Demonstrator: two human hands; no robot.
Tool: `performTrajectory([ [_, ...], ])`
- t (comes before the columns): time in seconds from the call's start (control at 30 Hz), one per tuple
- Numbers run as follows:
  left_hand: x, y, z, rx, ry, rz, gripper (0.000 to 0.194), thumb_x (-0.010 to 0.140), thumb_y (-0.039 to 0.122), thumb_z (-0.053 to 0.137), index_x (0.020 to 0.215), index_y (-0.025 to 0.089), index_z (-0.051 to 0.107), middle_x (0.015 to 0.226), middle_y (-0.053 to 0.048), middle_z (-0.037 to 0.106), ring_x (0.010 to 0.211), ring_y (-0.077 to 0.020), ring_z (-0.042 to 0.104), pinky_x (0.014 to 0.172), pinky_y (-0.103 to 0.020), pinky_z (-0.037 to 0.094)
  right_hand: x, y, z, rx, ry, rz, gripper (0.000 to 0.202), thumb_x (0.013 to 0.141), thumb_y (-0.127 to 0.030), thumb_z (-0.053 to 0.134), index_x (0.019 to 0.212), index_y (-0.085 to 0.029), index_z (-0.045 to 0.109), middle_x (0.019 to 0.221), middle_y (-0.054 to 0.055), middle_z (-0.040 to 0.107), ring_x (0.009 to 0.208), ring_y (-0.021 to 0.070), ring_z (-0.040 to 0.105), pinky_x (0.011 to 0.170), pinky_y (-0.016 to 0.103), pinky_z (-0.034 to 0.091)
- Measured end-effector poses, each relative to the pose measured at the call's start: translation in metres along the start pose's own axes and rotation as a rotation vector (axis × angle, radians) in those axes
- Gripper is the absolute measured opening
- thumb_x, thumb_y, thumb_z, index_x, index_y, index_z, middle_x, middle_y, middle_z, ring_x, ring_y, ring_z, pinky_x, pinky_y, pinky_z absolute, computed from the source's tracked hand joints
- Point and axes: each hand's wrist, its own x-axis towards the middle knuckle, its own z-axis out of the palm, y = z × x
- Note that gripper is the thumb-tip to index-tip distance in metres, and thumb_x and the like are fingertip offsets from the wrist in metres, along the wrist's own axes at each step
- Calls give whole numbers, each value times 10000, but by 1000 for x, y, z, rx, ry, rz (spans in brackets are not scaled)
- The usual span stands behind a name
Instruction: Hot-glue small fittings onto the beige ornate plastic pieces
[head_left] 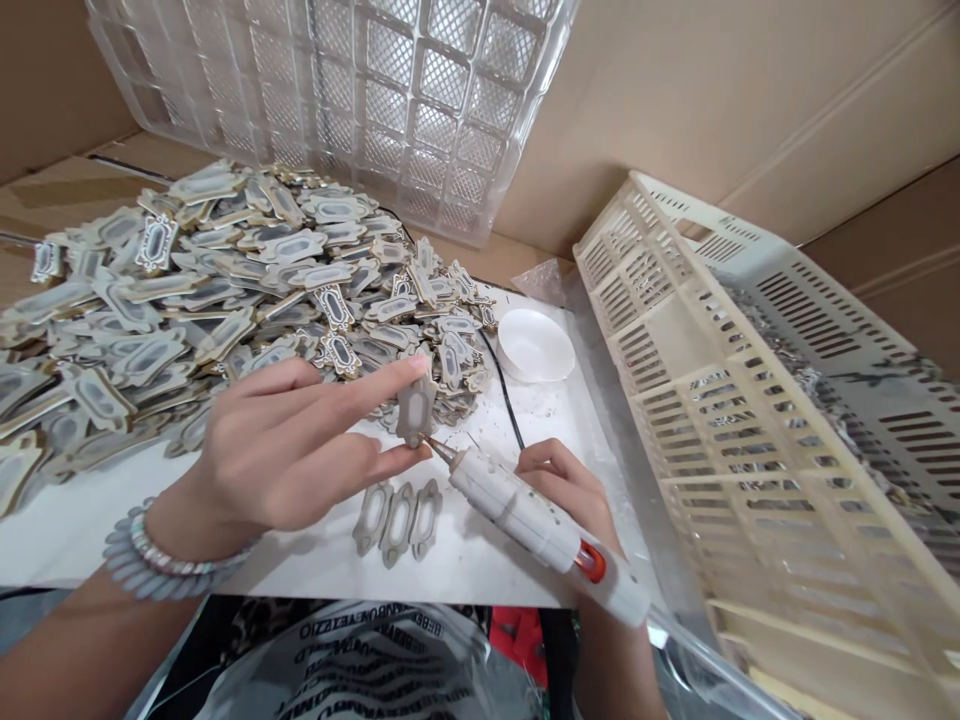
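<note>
head view: your left hand (pixel 281 450) has its fingers gripping a gray frame-shaped plaque (pixel 415 408), index fingertip at its upper end and thumb at its lower, above the white table (pixel 315 575). your right hand (pixel 562 485) has its fingers curled around a white pen-shaped tool (pixel 517 505); its pointed metal tip is at the plaque's lower end, though you can't tell whether they touch. three matching plaques (pixel 400 525) lie in a row nearer you. beyond your left hand spreads a heap of plaques (pixel 225 270), beside a white bowl (pixel 536 350).
</note>
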Motion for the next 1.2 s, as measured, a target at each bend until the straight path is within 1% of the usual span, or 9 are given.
performTrajectory([
  [0.23, -6, -3, 5, -9, 20, -95, 492, 950, 451, 727, 671, 236, 384, 953, 9, 802, 622, -78, 595, 572, -283, 434, -1, 3, 1, 17, -1, 12, 186, 882, -105, 598, 748, -216, 665, 883, -1, 576, 659, 98, 585, 588, 220, 437],
  [0.37, -17, -8, 6, -54, -6, -323, 380, 927, 629, 666, 829, 267, 601, 597, 103, 602, 480, -105, 434, 515, -268, 405, -3, -1, 1, 14, 82, 144, 191, 893, -198, 635, 702, -208, 626, 893, 13, 602, 608, 104, 531, 555, 250, 415],
  [0.5, -35, -26, 6, 58, -232, -470, 661, 876, 817, 550, 1168, 240, 684, 586, 51, 513, 472, -148, 467, 472, -281, 308, 0, -8, 1, -12, 243, 270, 119, 843, -268, 702, 772, -236, 612, 779, -1, 597, 601, 142, 522, 549, 273, 434],
  [0.63, -47, -45, 11, 146, -355, -507, 795, 875, 885, 425, 1167, 178, 636, 544, 51, 465, 428, -162, 444, 474, -263, 269, 5, -7, 1, -26, 314, 289, 226, 839, -321, 706, 690, -241, 556, 735, 2, 582, 591, 152, 549, 546, 282, 474],
  [0.77, -28, -54, 16, 255, -443, -562, 804, 871, 853, 499, 1221, 133, 576, 520, 72, 465, 431, -188, 534, 460, -233, 309, 5, -3, 0, -47, 283, 267, 283, 855, -359, 676, 637, -238, 541, 760, 23, 609, 581, 144, 567, 522, 277, 480],
  [0.9, 10, -70, 22, 291, -592, -609, 738, 937, 650, 621, 1357, 58, 489, 873, -64, 723, 735, -284, 743, 676, -370, 586, 5, -2, 0, -113, 307, 206, 256, 846, -305, 674, 635, -247, 542, 716, 10, 627, 623, 162, 585, 552, 277, 479],
  [1.07, 43, -106, 36, 101, -543, -695, 744, 994, 435, 637, 1518, 34, 294, 1384, -155, 649, 1170, -347, 703, 991, -603, 550, 6, -1, 1, -110, 300, 164, 213, 843, -287, 658, 665, -261, 544, 640, -4, 621, 658, 193, 601, 563, 291, 461],
  [1.13, 47, -113, 37, 64, -480, -727, 872, 923, 450, 735, 1531, 47, 256, 1446, -185, 607, 1102, -323, 727, 1007, -628, 529, 7, -2, 1, -105, 287, 185, 204, 843, -289, 654, 674, -264, 543, 644, -5, 620, 665, 196, 601, 552, 291, 448],
  [1.2, 45, -110, 34, 11, -378, -723, 945, 857, 565, 769, 1506, 71, 292, 1448, -200, 599, 855, -222, 751, 937, -571, 570, 7, -2, 1, -100, 293, 193, 203, 845, -285, 653, 677, -265, 540, 663, -5, 631, 659, 192, 595, 541, 290, 432],
])
